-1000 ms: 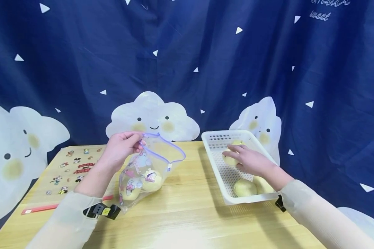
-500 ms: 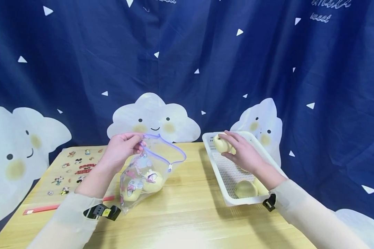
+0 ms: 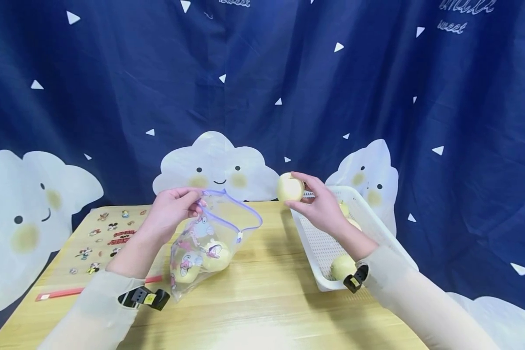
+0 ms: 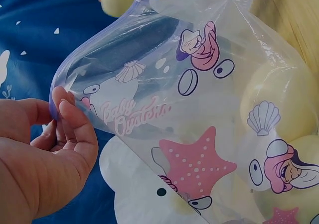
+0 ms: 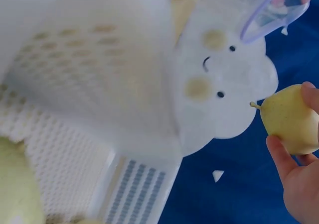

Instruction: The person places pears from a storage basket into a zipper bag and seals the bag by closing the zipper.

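Observation:
My left hand point(image 3: 175, 206) pinches the purple-edged mouth of a clear zip bag point(image 4: 149, 114) printed with pink starfish and shells. The bag's mouth gapes toward the right, and pale yellow pears point(image 3: 216, 256) sit at its bottom. In my right hand point(image 3: 317, 201) is another pear point(image 3: 290, 187), gripped between thumb and fingers above the far left corner of the white basket point(image 3: 315, 272). The right wrist view shows this pear's short stem pointing at the bag. More pears point(image 3: 343, 267) lie in the basket, partly hidden by my right arm.
A flat tan pouch point(image 3: 100, 238) with cartoon prints and a red slider strip point(image 3: 61, 294) lies at the table's left. The wooden table point(image 3: 253, 301) reaches back to a dark blue curtain point(image 3: 262, 73) with white clouds.
My right hand has lifted a pear out of the basket and carried it left, toward the bag. My left hand keeps holding the bag's edge in about the same place.

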`<state>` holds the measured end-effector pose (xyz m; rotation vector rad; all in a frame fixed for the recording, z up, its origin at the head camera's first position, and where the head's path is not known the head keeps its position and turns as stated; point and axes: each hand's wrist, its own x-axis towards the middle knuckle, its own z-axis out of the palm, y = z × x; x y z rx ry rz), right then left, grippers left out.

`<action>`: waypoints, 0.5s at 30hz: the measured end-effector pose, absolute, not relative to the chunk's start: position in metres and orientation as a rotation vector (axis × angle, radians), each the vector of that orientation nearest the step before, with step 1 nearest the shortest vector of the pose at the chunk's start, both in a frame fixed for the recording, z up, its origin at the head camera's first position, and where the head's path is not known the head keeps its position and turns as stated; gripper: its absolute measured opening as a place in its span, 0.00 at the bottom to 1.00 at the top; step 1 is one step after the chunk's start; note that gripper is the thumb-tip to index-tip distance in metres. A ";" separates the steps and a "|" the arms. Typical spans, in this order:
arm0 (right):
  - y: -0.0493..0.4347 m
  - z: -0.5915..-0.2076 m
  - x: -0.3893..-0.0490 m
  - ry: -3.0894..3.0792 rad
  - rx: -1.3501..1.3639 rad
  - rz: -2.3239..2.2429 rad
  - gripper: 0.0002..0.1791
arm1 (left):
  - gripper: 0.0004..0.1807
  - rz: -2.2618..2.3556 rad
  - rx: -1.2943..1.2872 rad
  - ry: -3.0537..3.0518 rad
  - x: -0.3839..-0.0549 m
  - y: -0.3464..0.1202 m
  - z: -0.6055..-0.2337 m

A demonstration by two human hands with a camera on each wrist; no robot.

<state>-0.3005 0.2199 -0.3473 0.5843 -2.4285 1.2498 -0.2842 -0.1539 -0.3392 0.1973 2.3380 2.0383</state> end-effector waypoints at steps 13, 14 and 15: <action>0.169 -0.331 -0.296 -2.355 0.645 1.496 0.42 | 0.22 2.041 0.193 2.337 -0.286 -0.155 -0.340; 0.165 -0.330 -0.295 -2.352 0.652 1.507 0.42 | 0.22 2.040 0.196 2.339 -0.286 -0.155 -0.339; 0.162 -0.329 -0.294 -2.348 0.661 1.520 0.42 | 0.22 2.041 0.199 2.339 -0.286 -0.155 -0.339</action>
